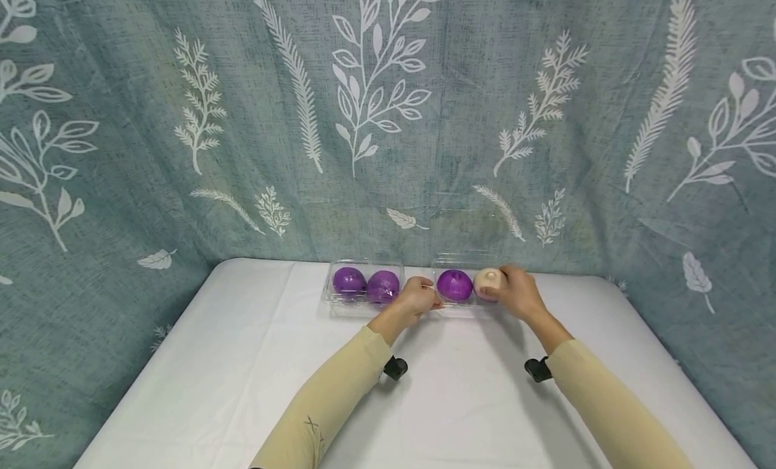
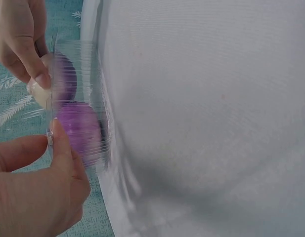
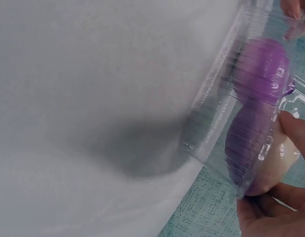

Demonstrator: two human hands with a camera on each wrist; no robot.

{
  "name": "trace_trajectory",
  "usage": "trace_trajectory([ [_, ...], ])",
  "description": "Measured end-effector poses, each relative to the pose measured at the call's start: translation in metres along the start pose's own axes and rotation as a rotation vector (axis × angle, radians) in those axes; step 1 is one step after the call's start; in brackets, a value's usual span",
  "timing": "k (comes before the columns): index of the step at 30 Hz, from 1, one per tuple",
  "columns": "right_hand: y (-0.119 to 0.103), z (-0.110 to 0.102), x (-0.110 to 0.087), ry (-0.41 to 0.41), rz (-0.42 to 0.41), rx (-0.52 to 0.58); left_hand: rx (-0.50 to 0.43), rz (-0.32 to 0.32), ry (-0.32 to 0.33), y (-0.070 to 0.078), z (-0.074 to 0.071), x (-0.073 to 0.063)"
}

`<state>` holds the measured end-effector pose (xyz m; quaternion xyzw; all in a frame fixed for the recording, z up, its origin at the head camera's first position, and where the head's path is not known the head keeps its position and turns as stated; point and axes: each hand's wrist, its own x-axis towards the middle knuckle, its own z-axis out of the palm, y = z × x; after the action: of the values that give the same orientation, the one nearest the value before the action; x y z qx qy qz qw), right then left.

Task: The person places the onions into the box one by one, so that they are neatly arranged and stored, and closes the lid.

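A clear plastic container [image 1: 467, 312] with its lid raised stands at the back of the table. My left hand [image 1: 418, 298] pinches its left end at the rim between thumb and fingers [image 2: 62, 140]. Inside, a glossy purple onion [image 1: 454, 285] sits in the left half. Beside it, at the right end, is a purple-and-cream turnip [image 1: 488, 282], cream side up. My right hand [image 1: 520, 292] grips the turnip, thumb on one side and fingers round the other. The turnip's purple lower part shows through the container wall in the right wrist view.
To the left stands another clear container [image 1: 330, 297], holding two purple round vegetables [image 1: 383, 287] under clear plastic. A white cloth covers the table [image 1: 242, 388]. Leaf-patterned blue-green curtain [image 1: 388, 206] hangs right behind the containers and along both sides.
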<state>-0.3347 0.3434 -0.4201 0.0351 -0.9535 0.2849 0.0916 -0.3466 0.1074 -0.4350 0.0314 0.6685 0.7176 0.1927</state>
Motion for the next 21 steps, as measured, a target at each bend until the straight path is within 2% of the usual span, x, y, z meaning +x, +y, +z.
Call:
trace_trajectory([
  [9,0.005,0.01,0.004,0.026,-0.093,-0.06,-0.002,-0.003,0.005,0.0,0.001,-0.001],
  [21,0.01,0.016,0.007,0.006,-0.103,-0.144,-0.007,0.001,0.005,0.0,0.0,-0.001],
])
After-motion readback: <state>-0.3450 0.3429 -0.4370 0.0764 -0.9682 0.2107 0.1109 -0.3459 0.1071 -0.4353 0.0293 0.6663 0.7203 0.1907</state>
